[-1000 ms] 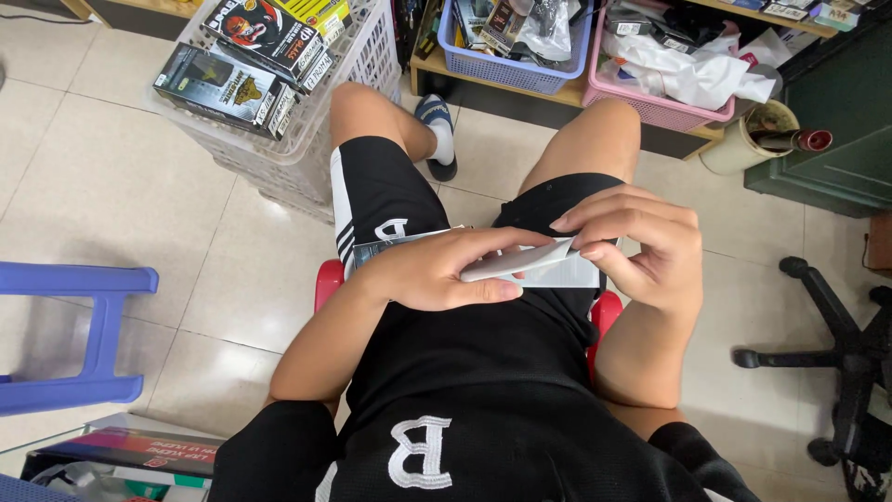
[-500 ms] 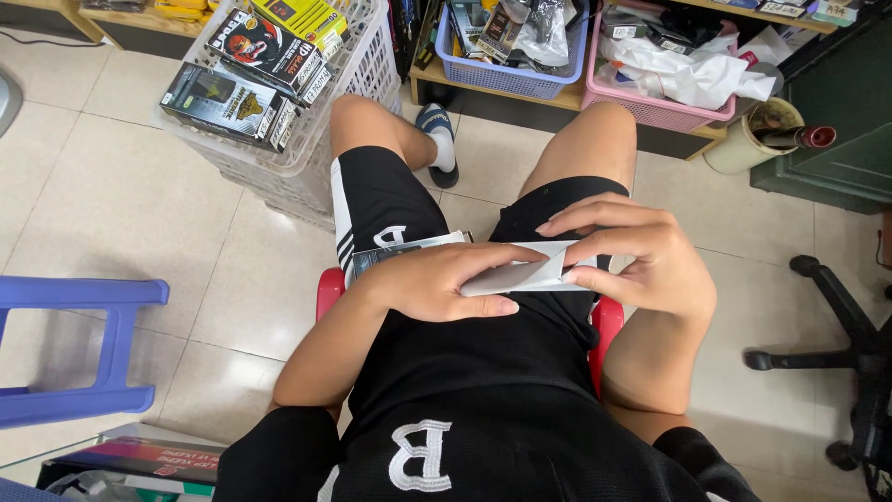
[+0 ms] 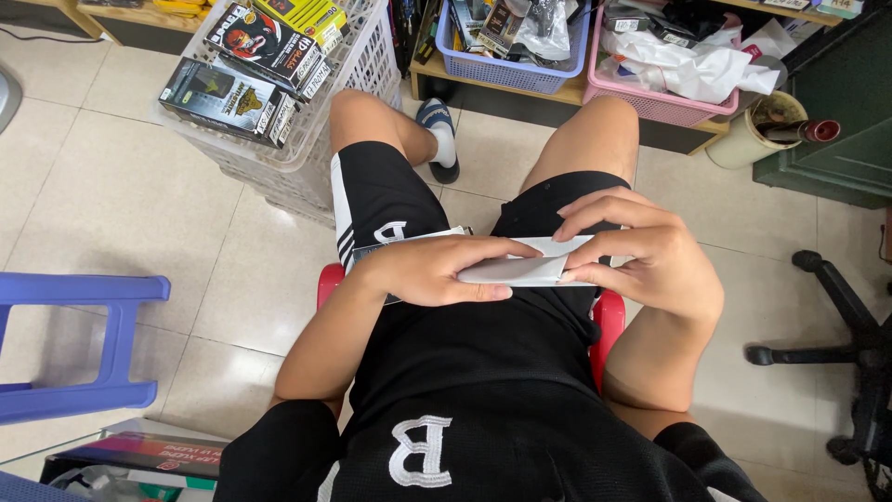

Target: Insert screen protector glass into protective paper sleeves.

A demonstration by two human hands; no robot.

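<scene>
Nearest the camera, a flat white packet (image 3: pixel 525 270) is held over the lap, above the black shorts (image 3: pixel 446 316), pinched between both hands. The left hand (image 3: pixel 437 270) is closed on the packet's left end, fingers laid along its lower edge, thumb on top; the right hand (image 3: pixel 641 251) is clamped on the right end, fingers curled over the upper edge. Compared with a second ago, the packet has been turned from a slight tilt to nearly level, and the right hand's fingers have been shifted further over the top edge while the left hand has stayed put. From this it is judged that the packet is being re-gripped or worked at its right end rather than set down; no opening or tear can be made out. A second flat, grey-edged item (image 3: pixel 409 244) is seen lying on the left thigh, partly hidden under the left wrist; its kind cannot be told. A red stool (image 3: pixel 609 321) is sat on, its edge visible at both sides of the hips. Left, a blue plastic stool (image 3: pixel 84 344) stands on the tiled floor (image 3: pixel 139 195). Further out, a white basket (image 3: pixel 307 139) of boxed goods stands beside the left knee. Farthest, a blue basket (image 3: pixel 511 65) and a pink basket (image 3: pixel 650 93) rest on a low wooden shelf (image 3: pixel 567 91). Nothing in the background has been moved.
</scene>
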